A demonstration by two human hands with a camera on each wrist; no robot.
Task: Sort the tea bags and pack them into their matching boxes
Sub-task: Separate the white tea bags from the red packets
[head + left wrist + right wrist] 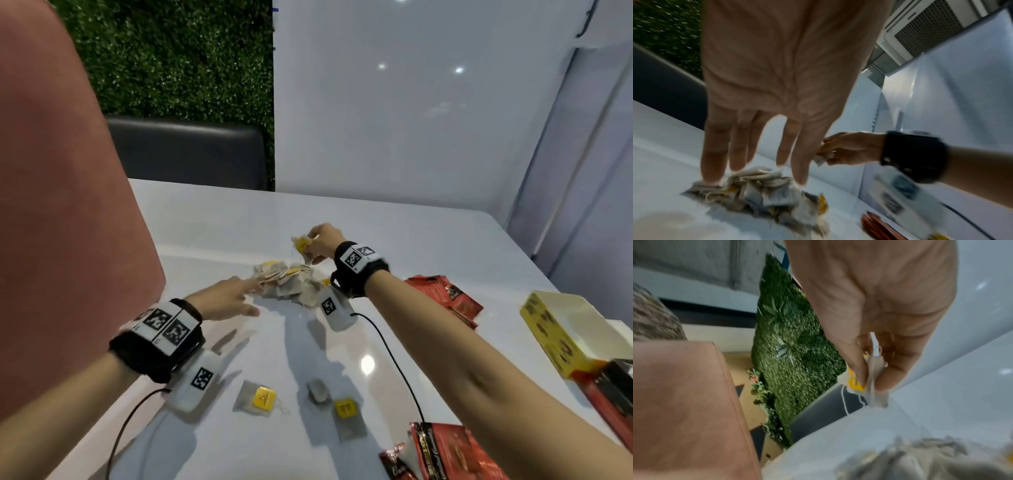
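White desk (428,240), sorting barely begun.
Left hand (226,298), fingers straight and spread, touches the pile (291,282) mid-desk; two bags (258,399) lie loose near the front edge. Right hand (322,241) pinches one yellow-tagged bag (301,245) above the pile. Toward the right edge, red packets (448,298) and the yellow box (561,332), which looks unfilled; most bags remain.
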